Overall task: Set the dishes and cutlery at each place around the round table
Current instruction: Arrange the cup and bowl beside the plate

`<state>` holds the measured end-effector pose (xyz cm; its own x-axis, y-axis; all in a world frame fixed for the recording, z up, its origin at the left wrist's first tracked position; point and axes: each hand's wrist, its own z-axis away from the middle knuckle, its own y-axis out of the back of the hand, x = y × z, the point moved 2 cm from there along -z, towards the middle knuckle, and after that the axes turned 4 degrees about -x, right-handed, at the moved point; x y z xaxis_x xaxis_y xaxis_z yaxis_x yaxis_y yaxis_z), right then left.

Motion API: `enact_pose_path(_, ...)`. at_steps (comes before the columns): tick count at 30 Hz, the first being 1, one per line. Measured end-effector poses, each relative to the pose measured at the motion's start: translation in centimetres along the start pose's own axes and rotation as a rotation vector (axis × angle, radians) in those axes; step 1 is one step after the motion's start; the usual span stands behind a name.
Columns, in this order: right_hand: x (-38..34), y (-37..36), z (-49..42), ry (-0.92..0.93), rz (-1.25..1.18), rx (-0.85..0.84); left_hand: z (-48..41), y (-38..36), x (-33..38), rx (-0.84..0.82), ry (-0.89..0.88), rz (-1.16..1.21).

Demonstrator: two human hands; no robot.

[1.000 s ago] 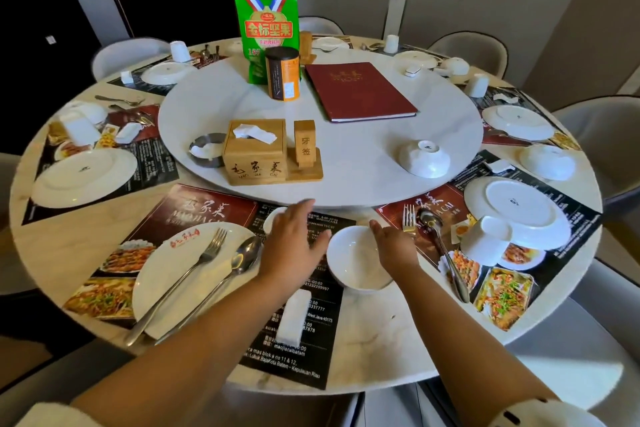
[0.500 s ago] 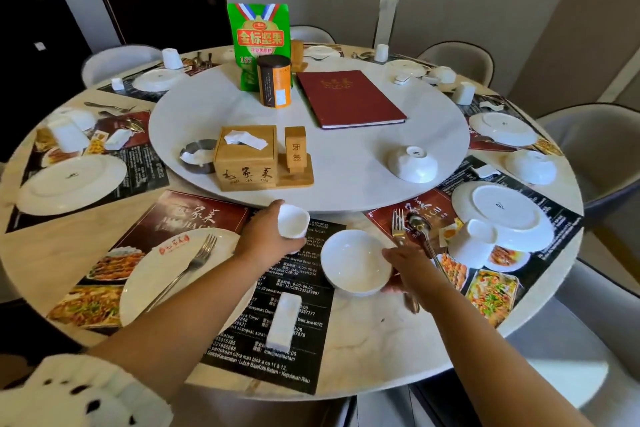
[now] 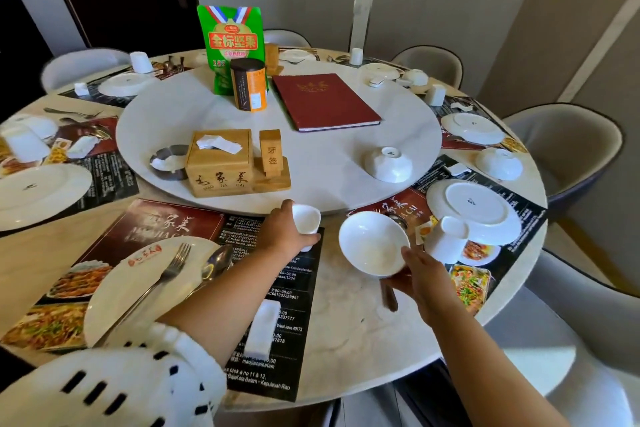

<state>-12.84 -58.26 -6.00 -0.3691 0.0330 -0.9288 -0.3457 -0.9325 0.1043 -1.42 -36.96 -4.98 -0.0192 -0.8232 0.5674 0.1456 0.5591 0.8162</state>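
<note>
Near edge of the round table (image 3: pixel 346 340): one place half laid on a black placemat (image 3: pixel 277 305); plate (image 3: pixel 114 305) at its left carries a fork (image 3: pixel 166 270) and a spoon (image 3: pixel 216 263).
Left hand (image 3: pixel 284 236): fingers curled round a small white cup (image 3: pixel 306 222) at the placemat's far edge, just short of the turntable (image 3: pixel 329 149). Cannot tell if the cup touches the mat.
Right hand (image 3: pixel 422 279): pinches the near rim of a white bowl (image 3: pixel 372 243), lifted and tilted toward the camera, just right of the placemat.
Step, as judged: seat cup and bowl upright, side by side. Level the bowl before lowering it, and keep the rims apart so they don't knock.
Contents: bowl empty. Cup looks empty. Tissue box (image 3: pixel 220 163) shows a tissue poking out. Second bowl (image 3: pixel 388 163) on the turntable sits upside down.
</note>
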Motion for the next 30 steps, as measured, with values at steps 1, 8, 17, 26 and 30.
enact_pose_path(1, 0.2, 0.0, 0.0, -0.010, -0.013, 0.007, -0.1, -0.1, 0.0, -0.001, -0.002, -0.008)
enact_pose_path(8, 0.2, -1.9, 1.9, -0.025, -0.108, 0.036, 1.7, 1.1, -0.6, -0.108, -0.048, -0.070)
enact_pose_path(17, -4.8, -12.3, 7.6, 0.066, -0.087, -0.167, 8.7, 10.6, -13.3, 0.067, -0.006, 0.045)
enact_pose_path(26, -6.9, -33.2, 5.1, -0.148, -0.115, -0.360, 9.1, 18.0, -26.8, -0.033, 0.137, -0.030)
enact_pose_path(30, -6.4, -39.0, 2.8, -0.137, -0.025, -0.334, 8.2, 19.5, -29.6, -0.065, 0.121, -0.047)
